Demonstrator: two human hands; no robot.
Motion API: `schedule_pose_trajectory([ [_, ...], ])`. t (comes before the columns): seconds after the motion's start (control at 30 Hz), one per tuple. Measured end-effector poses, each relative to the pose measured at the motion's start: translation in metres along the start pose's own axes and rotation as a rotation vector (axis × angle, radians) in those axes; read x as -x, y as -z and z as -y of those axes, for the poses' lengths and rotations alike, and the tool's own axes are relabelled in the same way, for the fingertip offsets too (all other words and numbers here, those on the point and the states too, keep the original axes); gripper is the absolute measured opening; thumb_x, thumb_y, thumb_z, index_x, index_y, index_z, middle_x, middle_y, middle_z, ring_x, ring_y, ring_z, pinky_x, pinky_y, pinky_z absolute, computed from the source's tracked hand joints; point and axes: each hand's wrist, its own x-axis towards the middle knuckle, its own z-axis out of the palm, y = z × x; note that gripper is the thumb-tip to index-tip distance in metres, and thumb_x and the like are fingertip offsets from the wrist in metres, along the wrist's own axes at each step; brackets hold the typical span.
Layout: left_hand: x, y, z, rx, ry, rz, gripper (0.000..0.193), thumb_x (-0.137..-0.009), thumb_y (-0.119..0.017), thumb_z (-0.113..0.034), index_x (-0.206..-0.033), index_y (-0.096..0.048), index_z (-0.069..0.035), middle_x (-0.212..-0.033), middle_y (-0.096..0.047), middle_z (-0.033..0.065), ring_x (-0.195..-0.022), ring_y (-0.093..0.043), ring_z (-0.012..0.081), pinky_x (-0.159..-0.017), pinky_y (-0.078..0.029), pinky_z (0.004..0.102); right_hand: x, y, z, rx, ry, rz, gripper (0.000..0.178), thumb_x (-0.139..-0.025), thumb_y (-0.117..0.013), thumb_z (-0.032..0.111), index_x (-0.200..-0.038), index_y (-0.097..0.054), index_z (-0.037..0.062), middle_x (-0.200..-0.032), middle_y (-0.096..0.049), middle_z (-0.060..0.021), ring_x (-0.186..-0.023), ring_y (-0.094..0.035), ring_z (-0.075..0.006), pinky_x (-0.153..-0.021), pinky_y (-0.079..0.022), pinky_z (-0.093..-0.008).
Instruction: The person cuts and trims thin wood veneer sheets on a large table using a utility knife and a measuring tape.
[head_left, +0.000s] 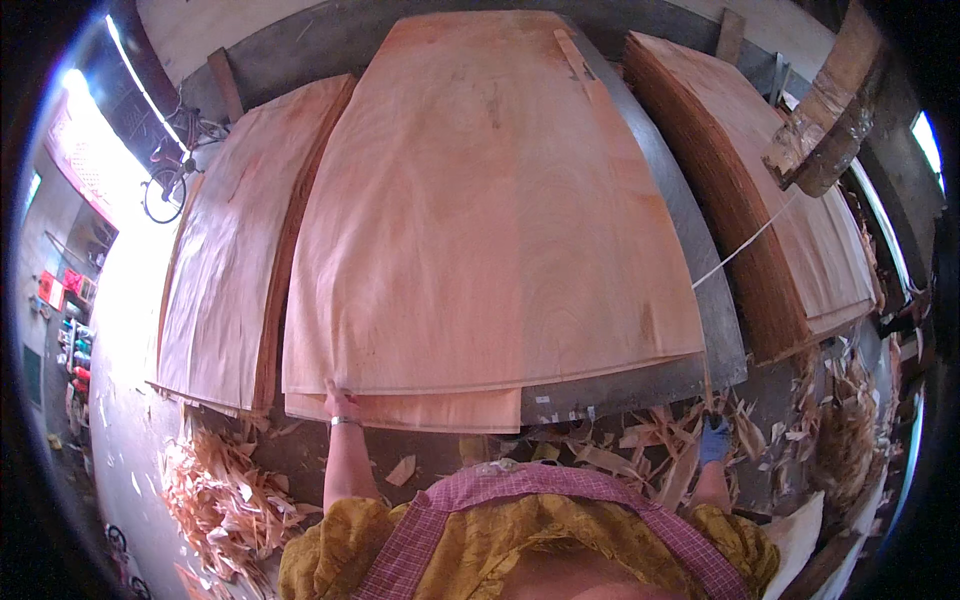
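Note:
A broad, pinkish-tan wood veneer sheet (480, 230) covers most of the long grey table in front of me. Under its near left edge, another veneer sheet (440, 412) sticks out toward me. My left hand (342, 402), bare with a band at the wrist, pinches the near edge of the upper sheet. My right hand (714, 445) wears a blue glove and is low beside the table's near right corner. Its fingers look closed around something dark and small that I cannot make out. A narrow wood strip (708, 378) rises just above it.
Tall veneer stacks stand left (240, 240) and right (750, 190) of the grey table (700, 230). Veneer scraps (225, 500) litter the floor. A wrapped post (825, 130) hangs at upper right, with a white cord (745, 243) running to the table. A bicycle (165, 190) stands far left.

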Motion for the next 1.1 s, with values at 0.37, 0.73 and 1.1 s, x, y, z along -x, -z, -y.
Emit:
schedule_pose_trajectory([
  [0.37,0.102,-0.023,0.059,-0.170,0.066,0.195,0.033,-0.088,-0.071,-0.034,-0.079,-0.050,-0.010,-0.063,-0.049,0.0014,-0.043,-0.042,0.0144,-0.037,-0.033,0.0275,-0.071,0.017,-0.017,0.155,0.043,0.066,0.049,-0.094,-0.051,0.045,-0.115,-0.059,0.0011,-0.107,-0.065,-0.0262,-0.100,-0.061,-0.0425,-0.085,-0.049,-0.0483],
  [0.73,0.067,-0.032,0.085,-0.254,0.048,0.264,0.025,-0.090,-0.069,-0.029,-0.087,-0.060,-0.006,-0.069,-0.060,0.0048,-0.044,-0.048,0.0140,-0.035,-0.034,0.0268,-0.121,0.026,-0.105,0.302,0.084,0.276,0.055,-0.093,-0.049,0.050,-0.120,-0.059,0.0037,-0.112,-0.064,-0.0254,-0.102,-0.061,-0.0430,-0.088,-0.049,-0.0493],
  [1.1,0.095,-0.031,0.079,-0.180,0.006,0.258,0.032,-0.083,-0.077,-0.034,-0.086,-0.058,-0.008,-0.072,-0.063,0.0062,-0.048,-0.058,0.0181,-0.035,-0.041,0.0261,-0.027,-0.077,0.042,-0.288,0.250,0.140,0.038,-0.092,-0.061,0.036,-0.108,-0.067,0.0021,-0.097,-0.069,-0.0212,-0.088,-0.066,-0.0377,-0.077,-0.051,-0.0407],
])
